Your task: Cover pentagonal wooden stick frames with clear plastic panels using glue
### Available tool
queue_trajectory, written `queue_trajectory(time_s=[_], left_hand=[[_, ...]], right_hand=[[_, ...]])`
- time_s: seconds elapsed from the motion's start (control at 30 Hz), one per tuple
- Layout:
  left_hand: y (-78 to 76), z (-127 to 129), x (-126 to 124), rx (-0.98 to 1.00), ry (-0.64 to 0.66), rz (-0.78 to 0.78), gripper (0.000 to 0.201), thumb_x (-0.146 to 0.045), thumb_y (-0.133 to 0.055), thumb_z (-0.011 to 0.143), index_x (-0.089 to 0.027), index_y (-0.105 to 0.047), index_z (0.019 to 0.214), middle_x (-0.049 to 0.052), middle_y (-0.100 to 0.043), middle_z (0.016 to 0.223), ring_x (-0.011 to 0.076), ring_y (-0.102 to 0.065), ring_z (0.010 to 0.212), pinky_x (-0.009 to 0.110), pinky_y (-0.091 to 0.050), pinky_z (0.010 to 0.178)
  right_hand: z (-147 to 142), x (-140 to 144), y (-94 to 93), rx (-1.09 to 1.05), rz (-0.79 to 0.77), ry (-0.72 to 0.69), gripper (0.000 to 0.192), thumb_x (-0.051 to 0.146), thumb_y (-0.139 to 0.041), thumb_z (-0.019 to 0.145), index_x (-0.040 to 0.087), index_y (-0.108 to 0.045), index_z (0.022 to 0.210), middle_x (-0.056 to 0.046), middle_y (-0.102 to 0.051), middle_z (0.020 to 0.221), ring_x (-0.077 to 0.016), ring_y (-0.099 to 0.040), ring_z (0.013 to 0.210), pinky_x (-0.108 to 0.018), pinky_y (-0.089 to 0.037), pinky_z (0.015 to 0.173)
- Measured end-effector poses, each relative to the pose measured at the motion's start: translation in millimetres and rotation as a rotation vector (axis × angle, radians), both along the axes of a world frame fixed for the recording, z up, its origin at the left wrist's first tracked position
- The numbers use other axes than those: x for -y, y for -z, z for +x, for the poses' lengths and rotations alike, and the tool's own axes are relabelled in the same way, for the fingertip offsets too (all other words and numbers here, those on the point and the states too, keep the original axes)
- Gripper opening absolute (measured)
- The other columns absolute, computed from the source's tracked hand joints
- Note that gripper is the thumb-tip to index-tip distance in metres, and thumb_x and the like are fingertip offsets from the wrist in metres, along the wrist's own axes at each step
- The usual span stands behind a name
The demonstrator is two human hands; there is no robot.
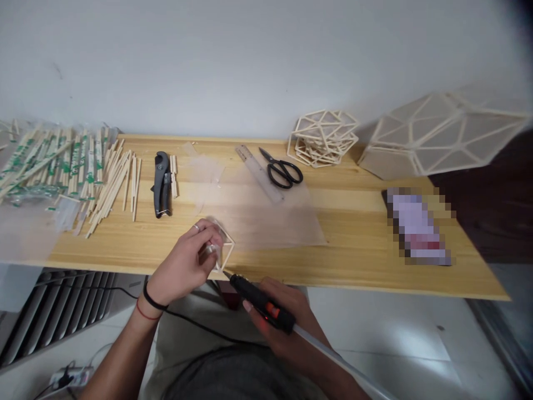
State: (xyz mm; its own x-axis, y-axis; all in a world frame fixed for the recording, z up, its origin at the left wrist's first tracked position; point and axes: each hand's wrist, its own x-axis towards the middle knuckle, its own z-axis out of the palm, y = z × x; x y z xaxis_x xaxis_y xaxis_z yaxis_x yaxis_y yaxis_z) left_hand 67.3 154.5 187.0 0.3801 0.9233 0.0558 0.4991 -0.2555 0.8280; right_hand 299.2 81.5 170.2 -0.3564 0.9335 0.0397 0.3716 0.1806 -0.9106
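My left hand (194, 255) is closed on a small frame of wooden sticks (228, 251) near the table's front edge, thumb and fingers pinching its left side. Part of the frame is hidden behind the fingers. From the right, my right hand (283, 311) grips a black hot glue gun (262, 303) with a long glue stick (328, 350) coming out of its back. The gun's nozzle points up and left, right by the frame's lower corner; whether it touches, I cannot tell. A red light glows on the gun.
On the wooden table (353, 261) lie wrapped chopsticks (79, 161), loose sticks (110, 189), a pipe cutter (161, 186), a ruler (260, 175), black scissors (281, 169), translucent sheet (291, 216) and a blurred phone-like object (418, 225). Stick structures (322, 139) stand behind. A black cable (200, 323) crosses my lap.
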Motion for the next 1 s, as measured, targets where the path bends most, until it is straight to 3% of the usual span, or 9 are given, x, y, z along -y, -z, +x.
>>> queue_trajectory(time_s=[1.0], left_hand=[[1.0,1.4,-0.9,0.015,-0.002,0.035,0.019,0.000,-0.059,0.089,-0.019,-0.063,0.090,0.004,-0.061,0.098,0.0177,-0.057,0.094,0.029,-0.047,0.082]], right_hand=[[-3.7,-4.9,-1.2,0.096,-0.077,0.000,0.016,0.016,-0.064,0.086,0.022,-0.055,0.074,0.002,-0.063,0.070,-0.0146,-0.056,0.062,-0.027,-0.037,0.058]])
